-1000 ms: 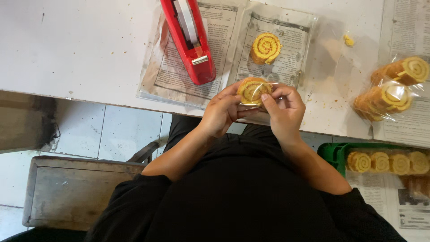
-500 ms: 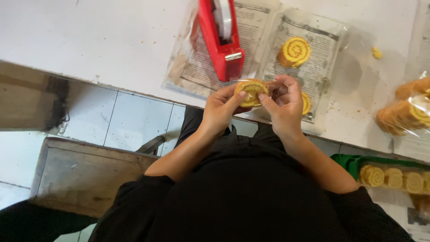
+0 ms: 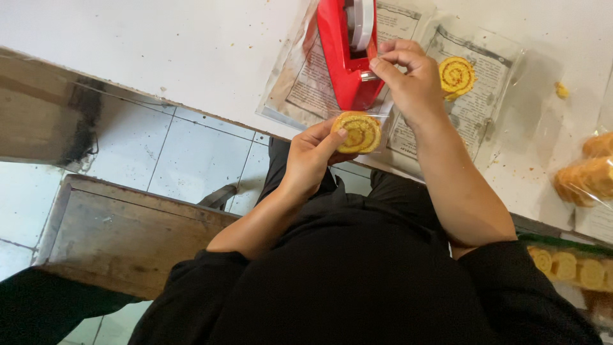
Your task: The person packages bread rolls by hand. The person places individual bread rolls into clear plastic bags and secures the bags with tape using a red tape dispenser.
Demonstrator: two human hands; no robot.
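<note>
Sitting pinched in the left hand (image 3: pixel 313 156), thumb across its face, is a wrapped spiral roll (image 3: pixel 359 132), kept just off the near table edge (image 3: pixel 211 118), likely so the clear wrap stays folded. The right hand (image 3: pixel 412 80) is reaching farther, fingers narrowed at the cutter of the red tape dispenser (image 3: pixel 348 54). Another roll (image 3: pixel 456 75) is lying right of it on printed paper.

R hand (image 3: pixel 412 80) left roll, now at tape dispenser (image 3: pixel 348 54)

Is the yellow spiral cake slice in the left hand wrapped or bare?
Wrapped: glossy clear plastic covers the yellow spiral cake slice and sticks out beside the left hand.
</note>
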